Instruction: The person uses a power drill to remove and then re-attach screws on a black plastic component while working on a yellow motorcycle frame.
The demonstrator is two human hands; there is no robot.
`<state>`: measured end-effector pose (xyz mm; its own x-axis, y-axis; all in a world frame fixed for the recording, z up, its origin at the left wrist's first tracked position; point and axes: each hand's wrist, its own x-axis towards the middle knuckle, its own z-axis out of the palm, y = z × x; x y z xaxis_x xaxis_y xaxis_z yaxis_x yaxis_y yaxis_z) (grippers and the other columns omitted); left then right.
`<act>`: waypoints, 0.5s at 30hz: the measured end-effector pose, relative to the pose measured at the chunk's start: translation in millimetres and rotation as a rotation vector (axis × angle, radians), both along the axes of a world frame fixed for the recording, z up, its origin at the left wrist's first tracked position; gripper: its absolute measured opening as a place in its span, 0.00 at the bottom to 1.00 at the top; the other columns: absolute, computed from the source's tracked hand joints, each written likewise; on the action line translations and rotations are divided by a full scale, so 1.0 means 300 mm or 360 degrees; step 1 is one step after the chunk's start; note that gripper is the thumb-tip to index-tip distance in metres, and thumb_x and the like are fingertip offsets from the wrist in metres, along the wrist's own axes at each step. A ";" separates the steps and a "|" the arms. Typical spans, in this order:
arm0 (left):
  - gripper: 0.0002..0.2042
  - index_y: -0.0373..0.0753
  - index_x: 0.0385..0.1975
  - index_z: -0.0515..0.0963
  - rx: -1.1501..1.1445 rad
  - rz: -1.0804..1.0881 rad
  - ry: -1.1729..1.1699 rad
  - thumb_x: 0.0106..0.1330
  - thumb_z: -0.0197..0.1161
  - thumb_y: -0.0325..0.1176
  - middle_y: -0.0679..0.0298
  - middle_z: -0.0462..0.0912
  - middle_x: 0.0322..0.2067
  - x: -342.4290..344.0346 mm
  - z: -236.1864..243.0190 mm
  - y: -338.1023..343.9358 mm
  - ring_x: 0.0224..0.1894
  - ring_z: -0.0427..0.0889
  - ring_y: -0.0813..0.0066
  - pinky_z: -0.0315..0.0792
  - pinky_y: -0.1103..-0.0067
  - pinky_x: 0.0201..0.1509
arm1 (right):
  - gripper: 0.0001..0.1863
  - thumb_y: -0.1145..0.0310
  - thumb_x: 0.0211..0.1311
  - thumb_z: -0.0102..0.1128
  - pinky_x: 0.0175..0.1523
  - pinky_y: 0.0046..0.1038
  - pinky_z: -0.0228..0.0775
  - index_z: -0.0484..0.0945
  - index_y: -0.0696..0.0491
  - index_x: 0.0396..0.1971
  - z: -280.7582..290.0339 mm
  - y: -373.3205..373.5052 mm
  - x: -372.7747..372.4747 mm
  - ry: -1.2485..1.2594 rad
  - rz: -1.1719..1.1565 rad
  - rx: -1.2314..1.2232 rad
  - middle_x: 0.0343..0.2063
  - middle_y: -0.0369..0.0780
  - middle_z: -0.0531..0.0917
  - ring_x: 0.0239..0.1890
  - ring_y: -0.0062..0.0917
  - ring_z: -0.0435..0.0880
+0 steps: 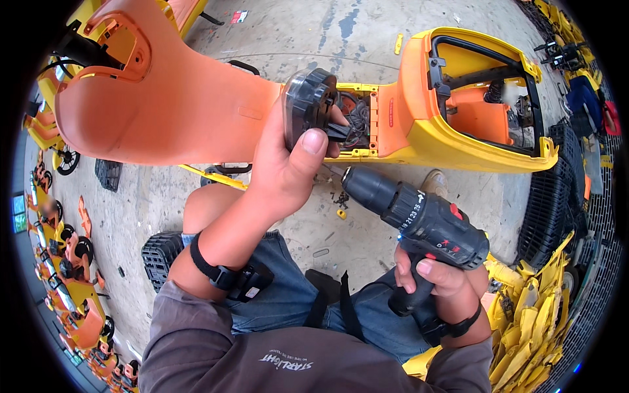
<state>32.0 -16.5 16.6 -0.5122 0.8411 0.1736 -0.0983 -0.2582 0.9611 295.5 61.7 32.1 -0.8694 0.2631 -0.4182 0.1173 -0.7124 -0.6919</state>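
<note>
The orange and yellow ride-on body (419,111) lies on its side just beyond my fingertips, its open belly facing me, and if it rocks while I work there, whatever I line up will likely slip off its seat. My left hand (288,160) is wrapped around the black round motor part (308,105), thumb across its near edge and the other fingers (337,121) curled behind, holding it right at the mouth of the cavity where the tangle of wires (357,121) sits just past my knuckles. I judge those wires the main hazard: pushed in carelessly, the part could pinch 1 of them against the plastic wall. My right hand (442,281) is closed on the grip of the black and red cordless drill (409,213), index finger near the trigger, with its chuck pointing up toward my left thumb. I cannot tell whether a bit is fitted. A stray squeeze this close to my thumb could catch skin. Small screws and clips (341,200) lie on the concrete floor (308,46) below my left wrist, easy to scatter.
</note>
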 end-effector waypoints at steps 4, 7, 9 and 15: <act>0.33 0.32 0.59 0.62 -0.0012 0.0015 -0.0062 0.66 0.56 0.55 0.62 0.75 0.40 -0.004 -0.003 0.005 0.34 0.73 0.81 0.70 0.83 0.40 | 0.31 0.66 0.55 0.61 0.31 0.23 0.72 0.63 0.59 0.59 -0.007 -0.003 -0.010 0.0061 0.0040 0.0014 0.35 0.45 0.80 0.22 0.22 0.78; 0.31 0.33 0.57 0.63 -0.0028 0.0005 -0.0081 0.67 0.55 0.55 0.62 0.76 0.40 -0.012 -0.003 0.004 0.34 0.73 0.81 0.70 0.82 0.39 | 0.31 0.68 0.56 0.59 0.30 0.20 0.71 0.61 0.60 0.60 -0.022 0.001 -0.014 0.0139 0.0059 0.0025 0.38 0.47 0.80 0.23 0.21 0.78; 0.30 0.33 0.55 0.64 -0.0037 -0.0015 -0.0067 0.67 0.55 0.55 0.62 0.76 0.39 -0.019 -0.008 0.006 0.33 0.73 0.80 0.70 0.82 0.39 | 0.31 0.68 0.57 0.59 0.30 0.20 0.71 0.61 0.60 0.60 -0.032 0.003 -0.012 0.0151 0.0062 0.0026 0.38 0.47 0.80 0.23 0.21 0.78; 0.27 0.34 0.49 0.67 -0.0064 0.0027 -0.0157 0.67 0.54 0.55 0.63 0.77 0.36 -0.006 -0.003 0.003 0.30 0.74 0.80 0.70 0.82 0.37 | 0.28 0.69 0.57 0.59 0.30 0.20 0.71 0.63 0.59 0.57 -0.044 -0.009 -0.006 0.0172 0.0044 0.0043 0.34 0.42 0.80 0.23 0.20 0.77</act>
